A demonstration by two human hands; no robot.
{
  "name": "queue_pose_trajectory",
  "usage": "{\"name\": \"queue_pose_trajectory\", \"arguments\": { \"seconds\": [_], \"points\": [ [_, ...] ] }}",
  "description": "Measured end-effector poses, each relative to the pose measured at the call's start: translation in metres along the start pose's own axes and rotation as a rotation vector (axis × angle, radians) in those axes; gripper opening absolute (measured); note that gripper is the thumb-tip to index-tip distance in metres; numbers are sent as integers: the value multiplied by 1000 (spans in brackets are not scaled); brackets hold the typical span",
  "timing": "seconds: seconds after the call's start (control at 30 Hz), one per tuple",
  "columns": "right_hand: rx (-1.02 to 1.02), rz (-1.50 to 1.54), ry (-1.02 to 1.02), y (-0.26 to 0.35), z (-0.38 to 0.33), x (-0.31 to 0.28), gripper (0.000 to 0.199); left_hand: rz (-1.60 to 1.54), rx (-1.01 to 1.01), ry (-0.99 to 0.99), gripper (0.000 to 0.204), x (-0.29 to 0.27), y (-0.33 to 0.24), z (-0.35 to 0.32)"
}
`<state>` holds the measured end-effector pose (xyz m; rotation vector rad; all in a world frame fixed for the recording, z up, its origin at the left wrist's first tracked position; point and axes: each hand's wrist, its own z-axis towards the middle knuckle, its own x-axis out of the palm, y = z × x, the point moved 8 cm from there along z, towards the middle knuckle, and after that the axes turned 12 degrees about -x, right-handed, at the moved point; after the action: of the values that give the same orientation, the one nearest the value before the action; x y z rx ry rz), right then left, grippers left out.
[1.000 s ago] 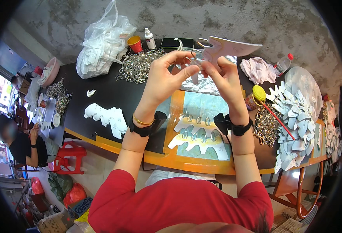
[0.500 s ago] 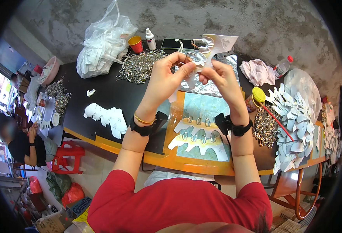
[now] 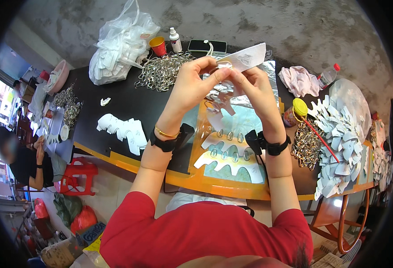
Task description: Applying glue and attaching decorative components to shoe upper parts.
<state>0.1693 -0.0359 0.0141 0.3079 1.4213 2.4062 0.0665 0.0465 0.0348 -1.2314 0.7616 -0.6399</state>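
Above the far part of the table, my left hand and my right hand both pinch a white cut-out piece with tabs. Their thumbs meet on it, and its lower part hangs beneath them with metal rings in its tabs. My fingers partly hide where the tabs fold. Below, on a pale mat, lie two toothed white strips; the nearer strip carries several oval metal rings, and so does the farther strip. A stack of white cut-outs rests to the left.
Loose metal rings are heaped at the back, beside a white plastic bag, red cup and white bottle. At right are a yellow-lidded tub, more rings and piled white pieces. A person sits far left.
The white piece has been tilted and lowered, its upper end swinging left. My thumbs have come together on it. The seated person's hands have shifted.
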Motion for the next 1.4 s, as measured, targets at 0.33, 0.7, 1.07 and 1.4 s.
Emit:
{"name": "queue_pose_trajectory", "arguments": {
  "seconds": [0.33,0.7,1.07,1.4],
  "points": [
    [-45,16,-60,-1,-2,8,35,-254,-31,74,13,5,1,-3],
    [-95,-22,-161,12,-1,-6,31,-221,-16,211,16,18,6,7],
    [-139,-12,106,15,-2,18,33,-186,130,-131,27,-11,5,-3],
    [-177,-1486,-165,133,-71,-167,46,-66,147,-199,31,-21,-16,-24]
  ]
}}
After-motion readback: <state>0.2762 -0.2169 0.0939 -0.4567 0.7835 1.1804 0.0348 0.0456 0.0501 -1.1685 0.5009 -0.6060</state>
